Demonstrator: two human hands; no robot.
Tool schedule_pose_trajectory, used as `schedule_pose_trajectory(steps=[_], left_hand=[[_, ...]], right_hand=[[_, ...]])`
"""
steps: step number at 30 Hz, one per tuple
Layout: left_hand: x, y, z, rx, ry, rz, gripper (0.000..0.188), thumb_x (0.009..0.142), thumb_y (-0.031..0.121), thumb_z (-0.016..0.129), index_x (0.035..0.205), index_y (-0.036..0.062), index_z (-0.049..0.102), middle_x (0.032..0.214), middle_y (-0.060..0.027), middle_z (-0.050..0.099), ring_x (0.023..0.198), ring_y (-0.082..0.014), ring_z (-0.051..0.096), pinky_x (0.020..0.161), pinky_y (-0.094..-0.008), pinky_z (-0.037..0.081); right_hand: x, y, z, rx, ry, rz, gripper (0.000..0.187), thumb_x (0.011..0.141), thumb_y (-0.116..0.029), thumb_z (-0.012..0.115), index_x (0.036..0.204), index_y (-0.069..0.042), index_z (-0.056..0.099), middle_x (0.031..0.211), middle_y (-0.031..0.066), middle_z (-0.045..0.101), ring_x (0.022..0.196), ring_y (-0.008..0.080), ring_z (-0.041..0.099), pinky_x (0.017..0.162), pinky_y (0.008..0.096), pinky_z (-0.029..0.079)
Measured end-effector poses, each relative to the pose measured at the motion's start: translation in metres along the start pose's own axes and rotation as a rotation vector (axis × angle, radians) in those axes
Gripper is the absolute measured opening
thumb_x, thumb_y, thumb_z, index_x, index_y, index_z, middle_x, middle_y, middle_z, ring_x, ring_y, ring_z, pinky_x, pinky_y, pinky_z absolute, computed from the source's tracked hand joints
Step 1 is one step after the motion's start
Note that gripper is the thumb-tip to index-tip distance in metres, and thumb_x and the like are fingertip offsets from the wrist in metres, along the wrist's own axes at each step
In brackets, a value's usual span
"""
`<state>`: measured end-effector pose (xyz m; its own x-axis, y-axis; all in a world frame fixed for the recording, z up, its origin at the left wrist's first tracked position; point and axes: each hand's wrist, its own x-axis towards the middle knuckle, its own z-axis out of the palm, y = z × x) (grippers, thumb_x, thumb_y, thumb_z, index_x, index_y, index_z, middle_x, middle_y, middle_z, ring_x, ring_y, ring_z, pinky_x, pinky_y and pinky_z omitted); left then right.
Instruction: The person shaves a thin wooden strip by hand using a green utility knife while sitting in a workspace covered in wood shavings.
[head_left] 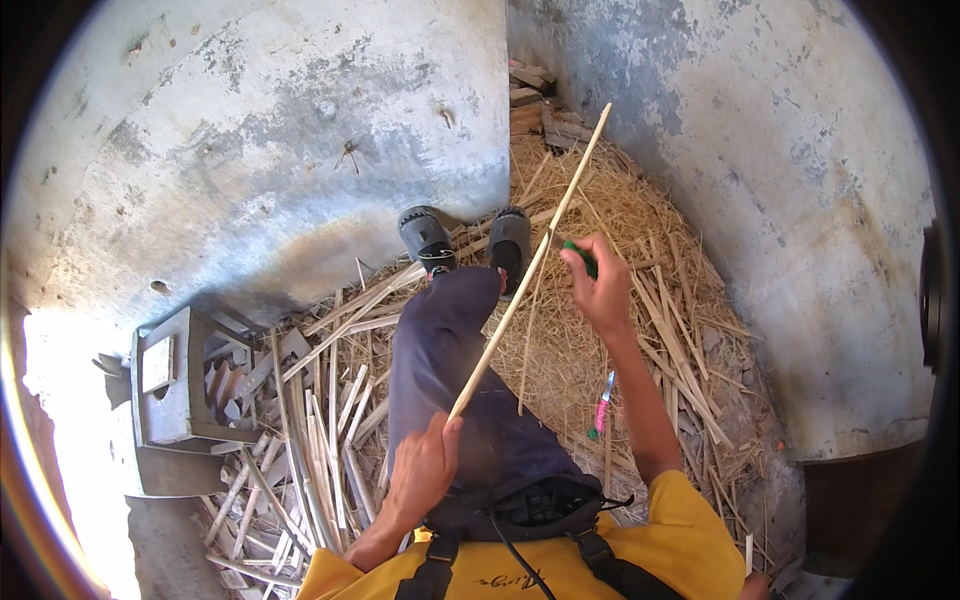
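My left hand [425, 470] is closed round the lower end of a long, pale wooden stick [500, 335]. The stick slants up and to the right, over my leg and the floor. Higher along it, my right hand [600, 285] grips a green-handled knife [582, 260], held right beside the stick. The knife's blade is small and hard to make out where it meets the wood. From that spot a thin strip of wood [533, 335] hangs down, apart from the stick at its lower end.
Shavings [570, 350] cover the floor under my feet. A knife with a pink and green handle [603, 405] lies on them. Split wood pieces [325, 450] are heaped at left, beside a grey box-like frame [165, 380]. Weathered walls [300, 120] stand ahead and at right.
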<state>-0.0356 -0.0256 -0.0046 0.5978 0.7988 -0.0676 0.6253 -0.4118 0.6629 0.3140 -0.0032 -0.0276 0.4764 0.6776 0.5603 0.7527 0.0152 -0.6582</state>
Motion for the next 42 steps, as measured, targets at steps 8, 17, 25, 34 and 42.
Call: schedule_pose_trajectory(steps=[8, 17, 25, 34, 42], left_hand=[[-0.016, -0.012, -0.002, 0.045, -0.037, -0.023, 0.034, 0.114, 0.031, 0.048, 0.096, 0.0031, 0.057, 0.064, -0.0286, 0.061, 0.064, -0.0542, 0.061, 0.059, -0.0627, 0.047], [-0.018, -0.038, -0.018, -0.058, 0.041, -0.129, 0.042, 0.114, 0.031, 0.045, 0.093, -0.0006, 0.062, 0.069, -0.0309, 0.061, 0.069, -0.0533, 0.063, 0.064, -0.0592, 0.048], [0.002, -0.038, -0.017, -0.394, -0.122, -0.182, 0.064, 0.116, 0.051, 0.032, 0.086, 0.0005, 0.057, 0.064, -0.0033, 0.048, 0.060, -0.0166, 0.046, 0.059, -0.0359, 0.039], [0.011, -0.022, -0.021, -0.201, -0.159, -0.105, 0.046, 0.114, 0.040, 0.042, 0.106, -0.0003, 0.062, 0.074, -0.0185, 0.062, 0.073, -0.0374, 0.065, 0.073, -0.0464, 0.049], [0.023, -0.019, -0.049, -0.159, -0.268, -0.060, 0.042, 0.110, 0.038, 0.053, 0.128, 0.0016, 0.062, 0.089, -0.0207, 0.071, 0.090, -0.0411, 0.072, 0.083, -0.0490, 0.053]], right_hand=[[0.037, 0.055, 0.001, -0.011, 0.218, 0.172, 0.039, 0.110, -0.043, 0.061, 0.109, -0.005, 0.070, 0.092, 0.0087, 0.076, 0.073, 0.0201, 0.070, 0.065, 0.0375, 0.053], [0.042, 0.122, -0.059, 0.187, 0.035, 0.561, 0.050, 0.108, -0.052, 0.061, 0.120, -0.004, 0.071, 0.077, 0.0042, 0.064, 0.054, 0.0077, 0.048, 0.051, 0.0275, 0.042], [-0.012, 0.007, -0.003, 0.891, -0.183, 0.542, 0.040, 0.109, -0.033, 0.064, 0.133, -0.002, 0.067, 0.093, 0.0102, 0.076, 0.045, 0.0004, 0.036, 0.038, 0.0184, 0.028], [-0.015, -0.042, -0.002, 0.961, -0.180, 0.537, 0.044, 0.099, -0.023, 0.080, 0.132, 0.003, 0.066, 0.095, 0.0107, 0.078, 0.055, 0.0013, 0.052, 0.049, 0.0199, 0.039], [-0.014, -0.060, -0.011, 0.976, -0.072, 0.529, 0.046, 0.091, -0.012, 0.087, 0.128, 0.003, 0.065, 0.096, 0.0091, 0.076, 0.094, 0.0164, 0.075, 0.088, 0.0289, 0.059]])
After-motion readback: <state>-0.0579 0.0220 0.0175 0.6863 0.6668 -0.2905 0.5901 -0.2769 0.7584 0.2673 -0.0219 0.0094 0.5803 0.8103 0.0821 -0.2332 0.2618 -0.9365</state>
